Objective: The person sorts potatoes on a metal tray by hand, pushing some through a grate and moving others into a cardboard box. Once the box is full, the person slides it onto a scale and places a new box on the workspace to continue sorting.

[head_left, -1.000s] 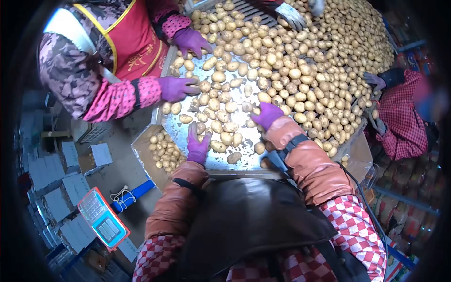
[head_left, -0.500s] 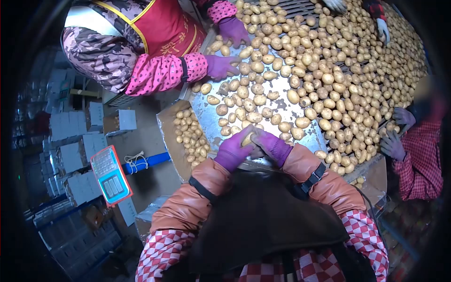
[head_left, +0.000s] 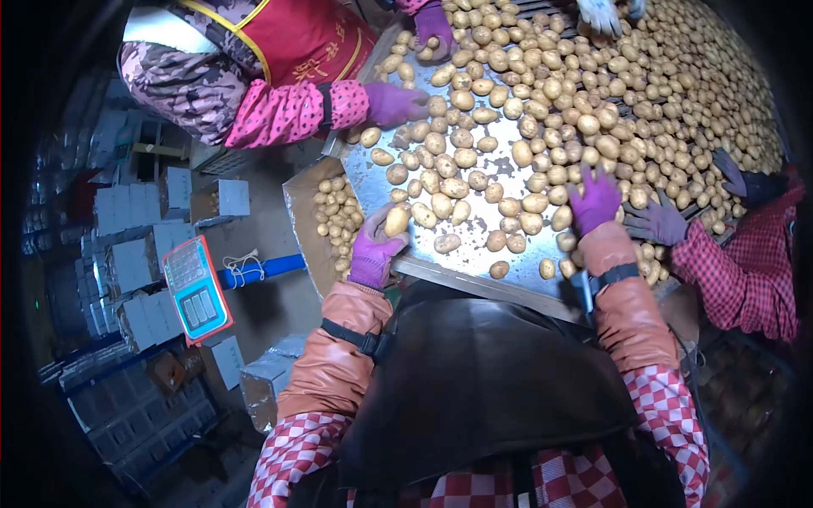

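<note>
My left hand (head_left: 376, 247), in a purple glove, holds a potato (head_left: 396, 222) between thumb and fingers at the near left edge of the metal tray (head_left: 483, 264). To the right, my right hand (head_left: 595, 201), in the same kind of glove, reaches out with spread fingers over the potatoes (head_left: 611, 152) at the tray's right side. Its fingertips touch or lie close to them; I see nothing gripped in it. Loose potatoes lie on the tray between my hands.
A co-worker's purple-gloved hands (head_left: 395, 103) are at the tray's upper left; another's gloved hands (head_left: 659, 222) are close by my right hand. A white glove (head_left: 600, 15) shows at the top. A box of potatoes (head_left: 306, 212) and a scale (head_left: 197, 288) stand left.
My hands have parted from around one potato. The left has moved left and holds a potato; the right has reached forward and right. The co-workers' hands have shifted too.
</note>
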`<state>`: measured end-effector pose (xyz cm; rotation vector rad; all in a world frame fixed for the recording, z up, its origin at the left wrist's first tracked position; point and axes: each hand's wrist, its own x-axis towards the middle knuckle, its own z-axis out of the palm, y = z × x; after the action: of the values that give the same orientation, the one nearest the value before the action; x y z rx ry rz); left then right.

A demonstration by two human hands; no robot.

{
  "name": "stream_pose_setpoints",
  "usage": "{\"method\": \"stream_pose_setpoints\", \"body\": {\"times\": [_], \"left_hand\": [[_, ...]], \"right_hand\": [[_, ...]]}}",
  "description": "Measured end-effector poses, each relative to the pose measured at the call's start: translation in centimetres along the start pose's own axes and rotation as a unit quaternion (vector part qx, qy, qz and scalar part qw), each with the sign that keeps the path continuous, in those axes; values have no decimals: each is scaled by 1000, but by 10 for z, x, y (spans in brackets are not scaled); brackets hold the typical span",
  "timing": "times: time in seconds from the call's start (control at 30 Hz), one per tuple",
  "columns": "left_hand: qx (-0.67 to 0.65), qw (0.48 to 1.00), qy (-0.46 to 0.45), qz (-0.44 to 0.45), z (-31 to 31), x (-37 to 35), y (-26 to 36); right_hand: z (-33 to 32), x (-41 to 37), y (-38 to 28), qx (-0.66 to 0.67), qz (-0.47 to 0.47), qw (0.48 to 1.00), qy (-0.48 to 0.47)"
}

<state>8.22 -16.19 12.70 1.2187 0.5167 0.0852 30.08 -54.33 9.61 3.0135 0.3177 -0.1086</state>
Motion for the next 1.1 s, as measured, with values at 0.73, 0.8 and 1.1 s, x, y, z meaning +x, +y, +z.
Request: {"method": "stream_pose_setpoints", "body": {"times": [0.73,0.8,1.1], "left_hand": [[430,886,-56,166,59,49,-4],[421,853,-181,249,120,68,-14],[618,649,-298,329,239,57,-62]], "right_hand": [[2,-175,49,378,15,920,108],[2,-183,46,370,27,926,69],[4,-204,69,435,36,898,62]]}}
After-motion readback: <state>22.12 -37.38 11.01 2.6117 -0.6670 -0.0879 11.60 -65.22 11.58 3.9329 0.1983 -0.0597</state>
